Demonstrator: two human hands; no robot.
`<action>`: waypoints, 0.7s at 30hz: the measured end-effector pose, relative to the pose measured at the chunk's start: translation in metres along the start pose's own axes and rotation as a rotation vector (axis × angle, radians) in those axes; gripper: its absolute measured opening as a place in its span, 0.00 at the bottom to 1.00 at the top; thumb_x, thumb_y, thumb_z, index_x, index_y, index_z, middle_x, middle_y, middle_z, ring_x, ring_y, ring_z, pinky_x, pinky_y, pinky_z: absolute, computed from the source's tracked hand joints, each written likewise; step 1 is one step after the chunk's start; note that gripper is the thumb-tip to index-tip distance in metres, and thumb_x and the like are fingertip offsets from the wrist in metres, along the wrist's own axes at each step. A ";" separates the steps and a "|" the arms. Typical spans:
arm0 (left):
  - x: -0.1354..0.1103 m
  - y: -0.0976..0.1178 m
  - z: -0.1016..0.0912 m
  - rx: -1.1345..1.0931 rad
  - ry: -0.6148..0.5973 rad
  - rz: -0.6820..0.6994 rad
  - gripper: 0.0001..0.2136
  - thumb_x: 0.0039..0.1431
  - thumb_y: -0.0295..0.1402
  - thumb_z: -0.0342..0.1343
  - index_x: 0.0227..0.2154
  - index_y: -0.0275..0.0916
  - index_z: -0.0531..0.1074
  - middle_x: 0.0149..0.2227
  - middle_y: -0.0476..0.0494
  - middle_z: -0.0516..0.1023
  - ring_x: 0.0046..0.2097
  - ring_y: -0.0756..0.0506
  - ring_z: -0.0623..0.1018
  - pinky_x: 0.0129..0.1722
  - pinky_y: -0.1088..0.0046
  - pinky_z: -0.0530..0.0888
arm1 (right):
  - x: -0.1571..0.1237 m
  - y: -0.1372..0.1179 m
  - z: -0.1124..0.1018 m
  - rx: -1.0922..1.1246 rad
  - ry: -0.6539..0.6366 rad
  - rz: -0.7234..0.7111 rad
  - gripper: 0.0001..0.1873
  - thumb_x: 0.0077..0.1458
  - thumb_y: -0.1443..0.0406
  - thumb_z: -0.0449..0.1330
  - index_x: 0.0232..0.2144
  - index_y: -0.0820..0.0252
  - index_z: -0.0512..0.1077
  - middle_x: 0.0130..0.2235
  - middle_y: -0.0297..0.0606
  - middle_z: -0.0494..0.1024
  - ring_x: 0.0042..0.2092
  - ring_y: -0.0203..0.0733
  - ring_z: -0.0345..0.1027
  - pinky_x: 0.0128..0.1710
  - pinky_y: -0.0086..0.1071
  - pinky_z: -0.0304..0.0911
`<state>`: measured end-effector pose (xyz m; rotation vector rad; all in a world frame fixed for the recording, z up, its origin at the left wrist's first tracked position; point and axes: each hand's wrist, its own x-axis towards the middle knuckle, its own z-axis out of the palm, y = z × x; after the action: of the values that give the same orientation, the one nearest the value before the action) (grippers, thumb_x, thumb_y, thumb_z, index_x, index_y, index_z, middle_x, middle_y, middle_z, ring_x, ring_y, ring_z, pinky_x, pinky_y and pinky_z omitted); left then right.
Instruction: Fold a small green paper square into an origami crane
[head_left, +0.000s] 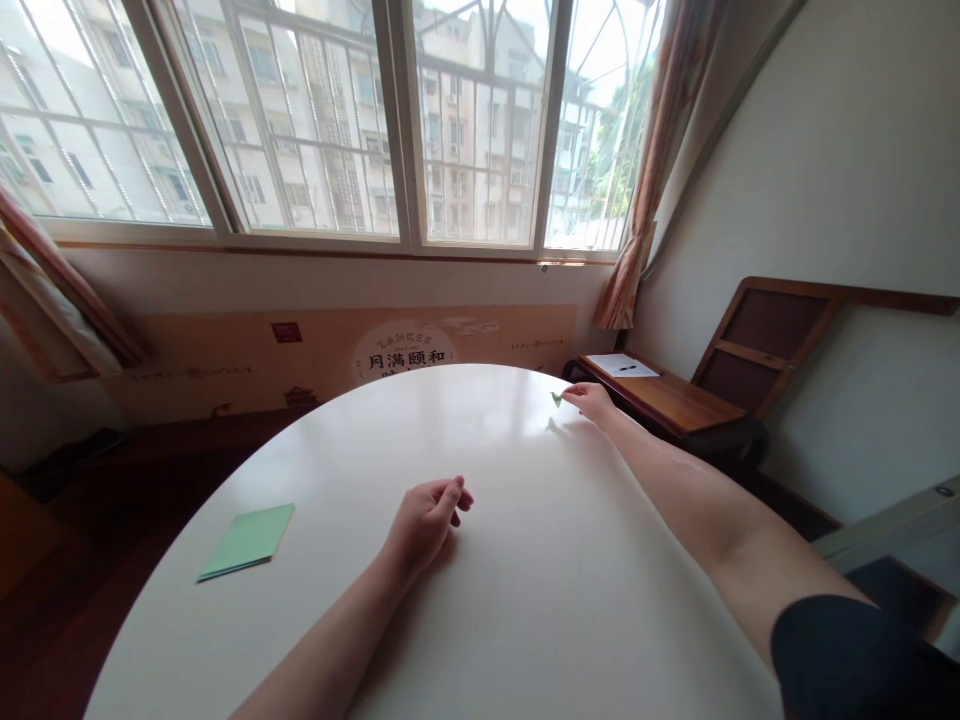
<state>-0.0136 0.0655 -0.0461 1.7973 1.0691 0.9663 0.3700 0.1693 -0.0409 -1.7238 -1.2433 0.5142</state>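
Observation:
My right hand (590, 402) reaches across to the far right rim of the round white table (525, 590). Its fingertips pinch a small folded green paper piece (556, 399), held just over the tabletop; the exact folded shape is too small to make out. Resting on the table near its middle, my left hand (431, 512) is loosely closed, thumb on top, and nothing shows in its fingers. A stack of square light green paper (251, 538) lies on the left part of the table, apart from both hands.
Beyond the table's right edge stands a wooden chair or bench (697, 400) bearing a white sheet (621, 365) with a dark pen-like object. A printed cardboard panel (480, 325) is behind the table, below barred windows (480, 130). Curtains (637, 240) hang at both sides.

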 end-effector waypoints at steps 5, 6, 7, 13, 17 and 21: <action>0.002 -0.001 0.001 -0.003 -0.001 -0.014 0.23 0.60 0.50 0.48 0.23 0.37 0.76 0.25 0.43 0.80 0.24 0.46 0.75 0.25 0.73 0.69 | 0.018 0.023 0.009 -0.023 0.017 0.004 0.14 0.65 0.61 0.59 0.50 0.61 0.71 0.51 0.43 0.74 0.47 0.46 0.73 0.46 0.43 0.72; 0.003 0.000 0.001 -0.004 0.000 -0.020 0.23 0.60 0.50 0.48 0.23 0.37 0.76 0.25 0.43 0.80 0.23 0.46 0.75 0.23 0.73 0.69 | 0.021 0.027 0.010 -0.025 0.018 0.005 0.14 0.65 0.61 0.59 0.50 0.61 0.71 0.51 0.43 0.74 0.47 0.46 0.73 0.46 0.43 0.72; 0.003 0.001 0.001 -0.005 0.002 -0.027 0.23 0.60 0.50 0.48 0.22 0.37 0.76 0.24 0.43 0.79 0.23 0.47 0.74 0.22 0.74 0.68 | 0.024 0.030 0.011 -0.025 0.017 0.007 0.14 0.65 0.61 0.59 0.51 0.61 0.71 0.51 0.43 0.74 0.47 0.46 0.73 0.46 0.43 0.71; 0.003 0.007 0.001 -0.006 0.001 -0.056 0.24 0.59 0.50 0.48 0.22 0.37 0.76 0.21 0.44 0.77 0.20 0.48 0.72 0.19 0.75 0.65 | 0.030 0.040 0.010 -0.014 0.001 0.032 0.14 0.65 0.61 0.60 0.50 0.61 0.71 0.51 0.43 0.74 0.47 0.46 0.72 0.46 0.43 0.71; 0.003 0.006 0.001 -0.028 0.011 -0.055 0.23 0.58 0.51 0.49 0.21 0.37 0.76 0.22 0.43 0.77 0.22 0.47 0.73 0.19 0.75 0.65 | 0.023 0.034 0.003 0.019 0.009 0.051 0.15 0.65 0.61 0.60 0.51 0.61 0.71 0.52 0.43 0.74 0.48 0.47 0.72 0.47 0.44 0.71; 0.004 0.004 0.000 -0.062 0.043 -0.053 0.24 0.57 0.52 0.50 0.20 0.37 0.76 0.24 0.42 0.78 0.22 0.47 0.73 0.20 0.75 0.67 | 0.005 0.018 -0.005 0.096 0.044 0.066 0.15 0.65 0.61 0.59 0.52 0.61 0.71 0.53 0.43 0.73 0.48 0.48 0.72 0.47 0.45 0.71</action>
<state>-0.0108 0.0676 -0.0415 1.6965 1.0968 0.9993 0.3853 0.1701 -0.0533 -1.6905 -1.1157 0.5628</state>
